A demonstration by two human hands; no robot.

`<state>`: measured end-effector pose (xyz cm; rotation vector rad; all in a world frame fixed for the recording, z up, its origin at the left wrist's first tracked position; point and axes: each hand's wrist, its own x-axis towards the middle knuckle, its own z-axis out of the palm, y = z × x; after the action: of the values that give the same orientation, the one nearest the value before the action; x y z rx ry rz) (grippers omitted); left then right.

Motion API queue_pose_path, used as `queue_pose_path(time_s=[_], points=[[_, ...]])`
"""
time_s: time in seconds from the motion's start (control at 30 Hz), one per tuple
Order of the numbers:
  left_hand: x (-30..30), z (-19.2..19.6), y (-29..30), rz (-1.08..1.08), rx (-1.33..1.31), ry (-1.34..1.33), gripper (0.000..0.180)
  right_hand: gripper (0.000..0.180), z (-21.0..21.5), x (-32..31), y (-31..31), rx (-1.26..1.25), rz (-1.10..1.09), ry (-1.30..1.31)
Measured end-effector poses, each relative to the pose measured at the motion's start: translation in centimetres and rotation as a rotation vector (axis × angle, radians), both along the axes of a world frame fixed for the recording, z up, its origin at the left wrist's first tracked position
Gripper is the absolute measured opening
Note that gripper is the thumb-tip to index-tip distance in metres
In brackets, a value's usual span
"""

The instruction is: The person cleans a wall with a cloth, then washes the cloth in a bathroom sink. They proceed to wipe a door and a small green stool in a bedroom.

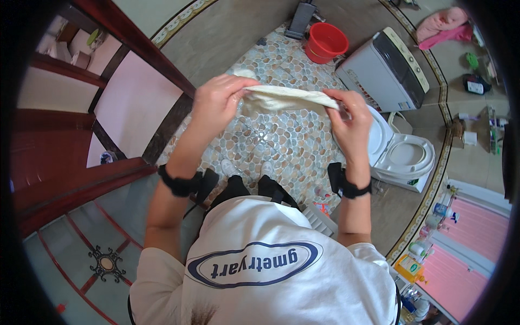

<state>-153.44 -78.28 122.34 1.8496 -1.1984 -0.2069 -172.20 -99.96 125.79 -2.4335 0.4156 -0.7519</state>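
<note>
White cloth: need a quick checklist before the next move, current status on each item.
1. Left hand has a grip: ok, fingers closed on one end of the white cloth.
2. Right hand has a grip: ok, pinching the other end.
3. Cloth off the pebble-patterned floor: ok, held up between the hands.
4. Cloth spread flat: not ok, it is gathered into a narrow, folded band.
5. Cloth wet or dry: cannot tell from this view.
6. Red bucket in sight: ok, on the floor beyond the hands, next to the washing machine.
</note>
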Motion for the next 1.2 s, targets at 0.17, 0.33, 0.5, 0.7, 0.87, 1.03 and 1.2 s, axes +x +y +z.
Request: queue_pose_path(time_s=[0.17, 0.33, 0.5, 0.7, 0.87, 1.03, 1.2], points=[[1.2, -6.7, -2.7, -0.090, 0.383, -0.327, 0.013, 0.017, -12.4, -3.0, -7.8, -0.222, 0.023, 0.411], [0.8, -2.1, -5.2, 0.062, 0.146, -0.151, 0.017, 0.018, -4.9, -3.9, -4.6, 0.085, -0.122, 0.084], [-1.4, -6.2, -4.5, -0.007, 0.625, -0.105, 0.018, 0.019, -10.7, -7.0, -7.6, -0.029, -0.023, 0.363], [-1.8, -1.7, -5.7, 0.146, 0.230, -0.062, 0.017, 0.017, -4.1, -5.5, -6.7, 0.164, -0.084, 0.052], [-2.2, -1.3, -3.3, 0.249, 0.265, 0.049, 0.016, 0.021, -6.9, -6.0, -5.6, 0.470, 0.042, 0.050], [-2.4, -2.5, -0.6, 0.294, 0.201, 0.164, 0.020, 0.019, -7.3, -4.5, -4.0, 0.856, 0.086, 0.002], [-5.4, -5.6, 0.5, 0.382, 0.038, 0.520, 0.019, 0.015, -9.6, -2.2, 0.1, 1.047, 0.059, -0.037]])
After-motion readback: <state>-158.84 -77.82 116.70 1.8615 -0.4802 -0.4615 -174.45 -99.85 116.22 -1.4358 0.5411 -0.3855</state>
